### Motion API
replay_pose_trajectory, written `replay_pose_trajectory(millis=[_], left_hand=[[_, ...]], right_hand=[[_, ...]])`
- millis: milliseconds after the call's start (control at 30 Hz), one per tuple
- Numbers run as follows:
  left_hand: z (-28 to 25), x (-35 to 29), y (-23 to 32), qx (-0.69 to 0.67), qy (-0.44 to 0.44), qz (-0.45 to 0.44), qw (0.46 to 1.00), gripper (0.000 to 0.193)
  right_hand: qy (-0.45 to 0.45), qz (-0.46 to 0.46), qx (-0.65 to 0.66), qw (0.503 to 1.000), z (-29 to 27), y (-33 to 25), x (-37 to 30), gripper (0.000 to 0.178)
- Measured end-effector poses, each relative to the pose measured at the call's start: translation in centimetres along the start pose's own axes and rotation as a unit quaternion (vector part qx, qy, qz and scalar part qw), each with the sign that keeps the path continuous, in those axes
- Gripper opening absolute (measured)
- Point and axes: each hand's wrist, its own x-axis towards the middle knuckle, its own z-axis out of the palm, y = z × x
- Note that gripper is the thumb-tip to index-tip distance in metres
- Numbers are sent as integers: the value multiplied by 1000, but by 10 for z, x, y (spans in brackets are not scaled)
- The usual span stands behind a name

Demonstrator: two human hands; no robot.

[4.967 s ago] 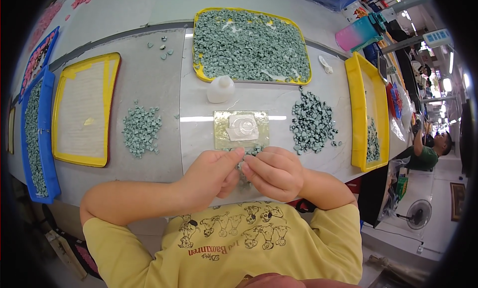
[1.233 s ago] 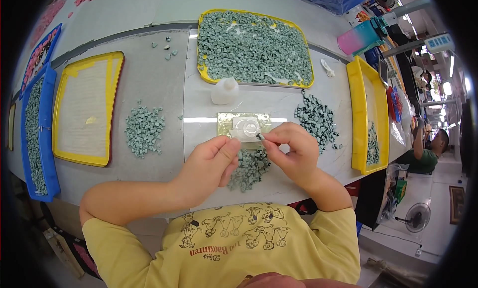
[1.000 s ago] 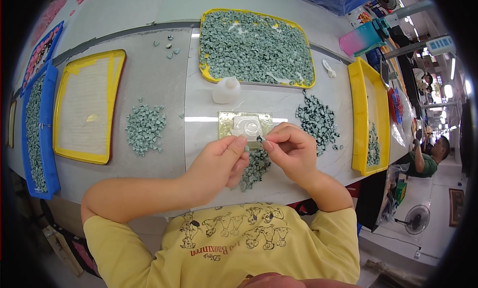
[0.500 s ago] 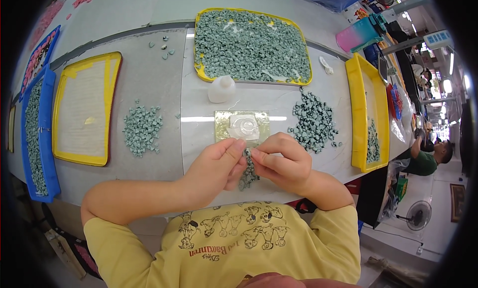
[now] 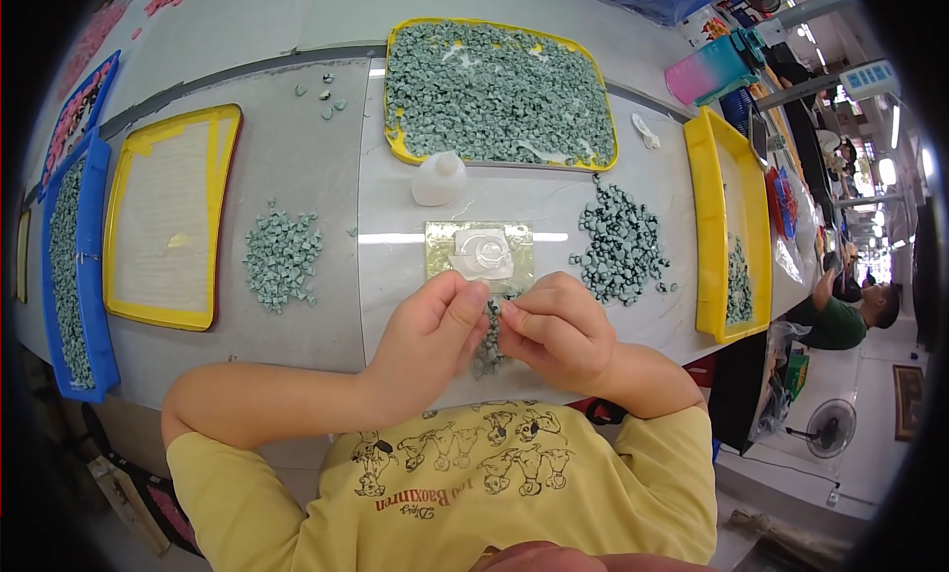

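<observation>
My left hand (image 5: 435, 325) and my right hand (image 5: 561, 327) meet close together at the near edge of the table, fingers pinched. A small green piece shows at the right fingertips; what the left fingers hold is hidden by the thumb. Below and between the hands lies a small heap of green pieces (image 5: 487, 354), partly covered by them. Just beyond the fingertips is a clear yellowish plate (image 5: 440, 238) bearing a white pad (image 5: 474, 265) with a round transparent dish on it. A white squeeze bottle (image 5: 438, 182) stands behind the plate.
A yellow-rimmed tray (image 5: 397, 145) full of green pieces lies at the back. Loose piles lie left (image 5: 283, 256) and right (image 5: 623, 244). A yellow bin (image 5: 707, 226) stands right; a yellow-framed tray (image 5: 163, 226) and a blue bin (image 5: 97, 275) stand left. Another person (image 5: 845, 305) is far right.
Both hands stay close together in nearly the same place, with the right fingers shifted slightly. The things on the table have not moved.
</observation>
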Motion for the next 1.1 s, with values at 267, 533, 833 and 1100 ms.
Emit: replay_pose_trajectory(millis=[267, 533, 833, 1100], left_hand=[[7, -1, 2, 4, -5, 8, 1000, 25], [19, 1, -4, 79, 35, 99, 991, 23], [22, 6, -1, 112, 31, 130, 985, 24], [32, 9, 8, 24, -9, 44, 999, 19]], right_hand=[[4, 9, 1, 1000, -8, -2, 0, 27], [13, -52, -90, 995, -10, -3, -4, 27], [30, 81, 33, 996, -16, 0, -7, 30], [44, 138, 46, 988, -28, 7, -2, 28]])
